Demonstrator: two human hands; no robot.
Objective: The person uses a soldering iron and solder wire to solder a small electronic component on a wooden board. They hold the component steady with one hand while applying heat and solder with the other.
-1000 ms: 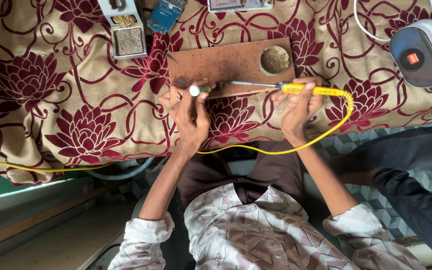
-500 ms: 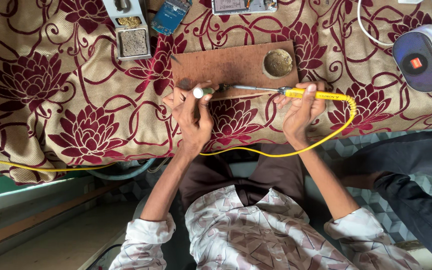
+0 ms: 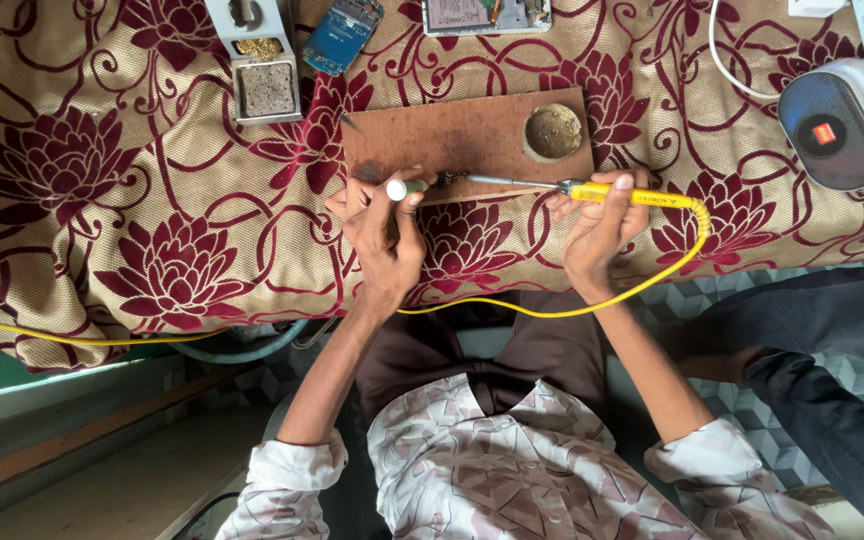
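Well to the left of the wooden board [image 3: 452, 130], a small metal tray with a sponge [image 3: 267, 88] sits on the flowered cloth [image 3: 102, 180]. My left hand [image 3: 384, 235] lies at the board's near edge, its fingers pinching a small white-tipped tube [image 3: 407, 188] against the wood. A round tin [image 3: 553, 131] rests on the board's right end. Just right of the board's near edge, my right hand [image 3: 600, 225] grips the yellow soldering iron [image 3: 632, 195], its metal tip reaching left along the board's near edge toward the tube. Far right of the board stands a grey speaker [image 3: 842, 125].
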